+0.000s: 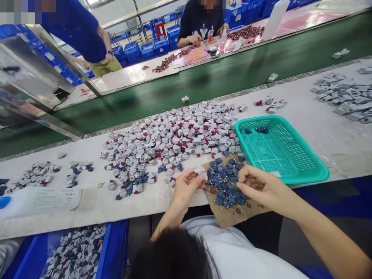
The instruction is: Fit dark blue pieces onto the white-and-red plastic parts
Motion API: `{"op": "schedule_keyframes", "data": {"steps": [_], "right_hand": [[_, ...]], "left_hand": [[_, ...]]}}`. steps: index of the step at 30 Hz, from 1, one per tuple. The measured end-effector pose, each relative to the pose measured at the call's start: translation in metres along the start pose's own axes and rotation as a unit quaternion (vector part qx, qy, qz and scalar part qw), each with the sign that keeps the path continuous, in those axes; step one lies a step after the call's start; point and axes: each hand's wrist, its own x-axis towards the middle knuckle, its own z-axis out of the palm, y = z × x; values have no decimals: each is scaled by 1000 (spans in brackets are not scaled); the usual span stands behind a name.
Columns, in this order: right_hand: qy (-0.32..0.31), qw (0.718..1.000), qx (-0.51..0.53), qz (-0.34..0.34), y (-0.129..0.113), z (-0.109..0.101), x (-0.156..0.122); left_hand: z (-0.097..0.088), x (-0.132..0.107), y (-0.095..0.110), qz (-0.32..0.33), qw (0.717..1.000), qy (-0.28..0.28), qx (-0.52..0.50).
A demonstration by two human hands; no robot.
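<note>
While the left hand point(186, 188) pinches a white piece point(200, 170) at lower centre and the right hand point(258, 186) curls onto the blue pieces point(222, 180) on the cardboard point(229, 219), its grip unclear, keeping both low over that cardboard should stop strays scattering.

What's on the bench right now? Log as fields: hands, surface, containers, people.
left hand: pinches a small white piece
right hand: fingertips on blue pieces, grip unclear
surface: blue pieces lie on a cardboard sheet
pile: white-and-red pile behind the hands
containers: teal basket, few blue pieces inside; blue bin
nearby: person in black top, person in blue top, beyond the green belt
</note>
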Motion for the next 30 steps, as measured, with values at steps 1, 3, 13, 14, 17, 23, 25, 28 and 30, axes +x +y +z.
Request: {"op": "schedule_keyframes", "data": {"steps": [1, 3, 13, 14, 17, 23, 25, 28, 30], "right_hand": [[1, 1000, -2, 7, -1, -1, -4], [4, 999, -1, 33, -2, -3, -15], [159, 983, 8, 92, 33, 23, -32], [138, 987, -19, 76, 35, 24, -28], [94, 990, -103, 32, 34, 20, -16], [-26, 980, -197, -30, 34, 11, -3], [-44, 977, -207, -34, 37, 11, 0], [-60, 974, -216, -39, 42, 10, 4], [-67, 974, -214, -42, 44, 9, 6]], "left_hand": [[-2, -2, 4, -5, 1000, -5, 13], [-15, -7, 12, -2, 999, 7, 39], [-75, -3, 14, 112, 983, 144, 33], [-69, 0, 15, 107, 987, 118, 34], [-45, 5, 16, 84, 995, 44, 19], [-12, 3, -9, 33, 998, -2, -48], [-8, -1, -15, 10, 998, -14, -66], [-7, -7, -16, -19, 996, -46, -79], [-7, -10, -14, -33, 994, -61, -85]]}}
